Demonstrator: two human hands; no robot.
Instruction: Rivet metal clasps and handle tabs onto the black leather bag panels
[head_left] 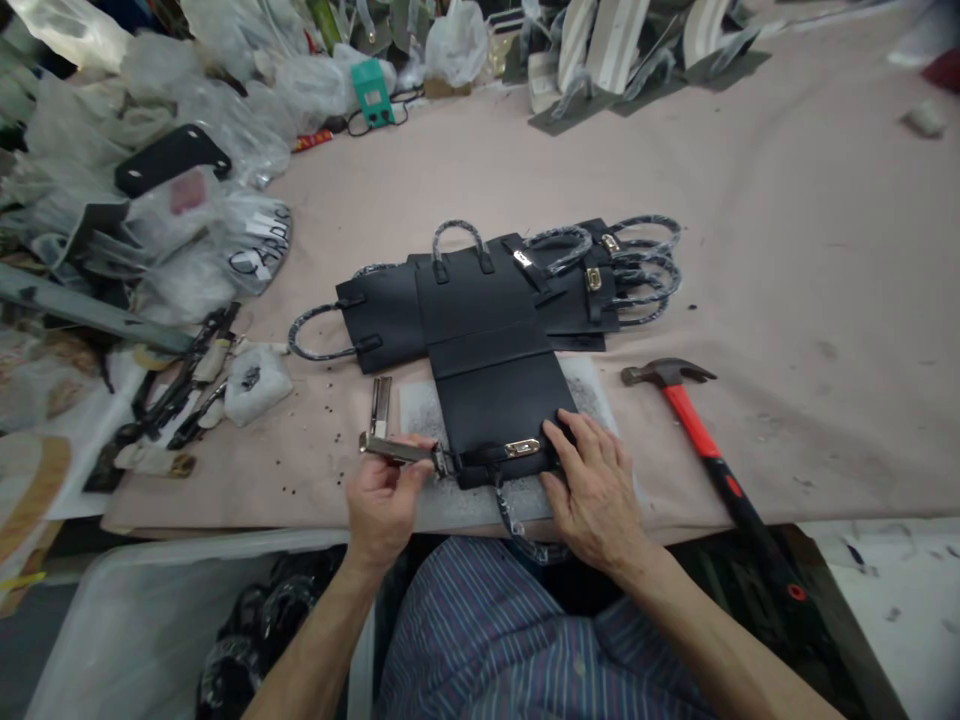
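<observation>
The left hand (382, 495) has its grip closed around a silver metal hand tool (394, 448), held level near the front edge of the pink-covered counter (787, 260). The tip of the tool meets the left end of the strap on the black leather bag panel (499, 400). This panel lies flat on a grey speckled pad (420, 405), directly in front of the person. A small gold metal clasp (521, 448) sits on the strap. The right hand (592, 485) is open and flat, and its fingers press on the near right corner of the panel; its grip holds nothing. Behind the panel lies a pile of similar black panels with wrapped handles (600, 270). A hammer with a red handle (694, 420) lies to the right, apart from the hand. A clear plastic bag (259, 250) at the left carries dark letters, but I cannot read them surely. The label on the small green box (373, 92) far behind is too small to read.
</observation>
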